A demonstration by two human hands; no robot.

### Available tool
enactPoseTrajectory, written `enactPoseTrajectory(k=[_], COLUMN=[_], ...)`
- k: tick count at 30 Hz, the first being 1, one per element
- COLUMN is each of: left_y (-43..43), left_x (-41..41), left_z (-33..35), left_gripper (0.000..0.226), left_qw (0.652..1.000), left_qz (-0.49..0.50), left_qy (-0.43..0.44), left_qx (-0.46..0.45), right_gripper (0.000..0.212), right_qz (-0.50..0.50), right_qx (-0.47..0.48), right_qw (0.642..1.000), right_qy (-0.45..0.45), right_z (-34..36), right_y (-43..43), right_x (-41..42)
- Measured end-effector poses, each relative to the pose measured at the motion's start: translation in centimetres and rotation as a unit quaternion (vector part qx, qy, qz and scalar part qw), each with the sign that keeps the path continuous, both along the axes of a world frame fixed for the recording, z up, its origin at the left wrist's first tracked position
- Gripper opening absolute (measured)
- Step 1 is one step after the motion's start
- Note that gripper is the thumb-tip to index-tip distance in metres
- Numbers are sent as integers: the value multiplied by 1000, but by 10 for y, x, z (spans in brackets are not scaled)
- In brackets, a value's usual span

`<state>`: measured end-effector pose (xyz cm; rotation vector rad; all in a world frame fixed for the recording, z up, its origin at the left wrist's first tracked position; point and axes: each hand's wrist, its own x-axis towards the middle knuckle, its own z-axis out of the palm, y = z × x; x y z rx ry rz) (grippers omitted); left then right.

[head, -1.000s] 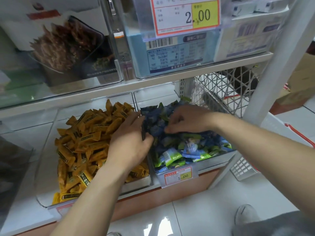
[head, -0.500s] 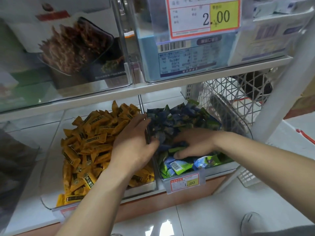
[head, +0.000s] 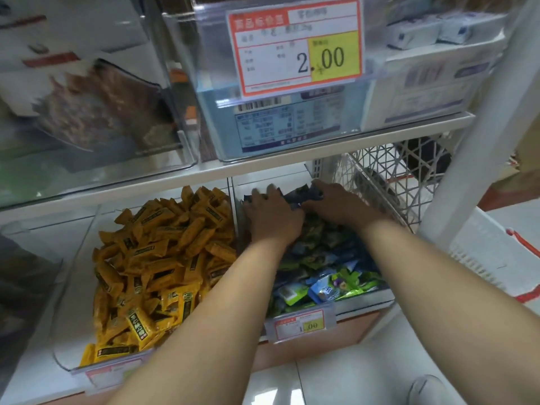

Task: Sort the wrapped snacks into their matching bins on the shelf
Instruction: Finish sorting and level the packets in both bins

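At the back edge of the right-hand clear bin [head: 362, 301] on the lower shelf [head: 23, 361], both hands are sunk into the blue and green wrapped snacks [head: 327, 273]. The left hand [head: 273, 220] lies palm down by the bin's left wall, its fingers stretched over the pile. The right hand [head: 339, 206] sits just beside it, toward the bin's right wall, with a few dark blue wrappers [head: 304, 195] bunched between the two. The hands are near each other but not joined. Motion blur hides the right hand's fingertips, so I cannot tell whether it pinches a wrapper or only presses on the heap.

Left of this bin, touching it side by side, a second clear bin [head: 73, 302] holds the yellow wrapped snacks [head: 163, 258], heaped toward its right wall. A small price tag [head: 301, 324] reading 1.00 hangs on the front edge of the right-hand bin.

On the upper shelf [head: 263, 166] stand more clear bins; the middle one carries a large price tag [head: 298, 48] reading 2.00. A white wire basket [head: 388, 182] sits at the right end of the lower shelf, beside the right forearm.
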<state>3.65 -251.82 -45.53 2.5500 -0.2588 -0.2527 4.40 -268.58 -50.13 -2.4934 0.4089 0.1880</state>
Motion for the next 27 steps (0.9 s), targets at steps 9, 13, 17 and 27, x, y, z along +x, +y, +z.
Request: enactPoseTrajectory(k=[9, 13, 17, 27], left_y=[-26, -17, -8, -8], left_x=[35, 41, 46, 31], left_z=[-35, -36, -25, -50], left_gripper=[101, 96, 58, 75], left_qw=[986, 981, 979, 974], left_qz=[134, 159, 144, 154], left_qy=[103, 103, 117, 74], left_qx=[4, -46, -89, -152], right_gripper=[56, 44, 30, 67], right_qz=[3, 50, -12, -46], right_qx=[41, 116, 216, 148], right_qw=[997, 991, 975, 988], right_qy=[66, 49, 38, 18], right_z=[-8, -13, -12, -16], right_y=[1, 6, 10, 14], right_x=[22, 16, 8, 0])
